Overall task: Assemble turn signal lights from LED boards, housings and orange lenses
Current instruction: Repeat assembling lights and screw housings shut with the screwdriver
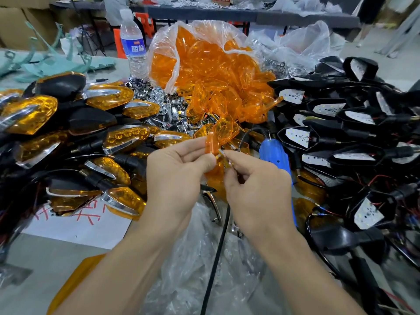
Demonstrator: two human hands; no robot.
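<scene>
The grey worktable (45, 258) is crowded. Finished amber lights (68, 133) are heaped along the left, black housings with white LED boards (341, 133) are piled on the right, and a torn clear bag of orange lenses (204, 64) spills down the middle over chrome trim pieces (159, 96). A water bottle (133, 44) stands behind, and further tables (250, 12) cross the back of the room.

Bare surface shows only at the near left edge, beside a paper with red characters (79, 221) — crumpled clear plastic (193, 258) and a black cable (216, 258) fill the near middle.

Above the clutter, the left hand (179, 169) pinches one orange lens (211, 143) upright. The right hand (254, 180), fingers curled, nips a thin sliver (223, 155) at the lens's lower end — too small to identify. A blue tool (272, 153) lies just beside it.
</scene>
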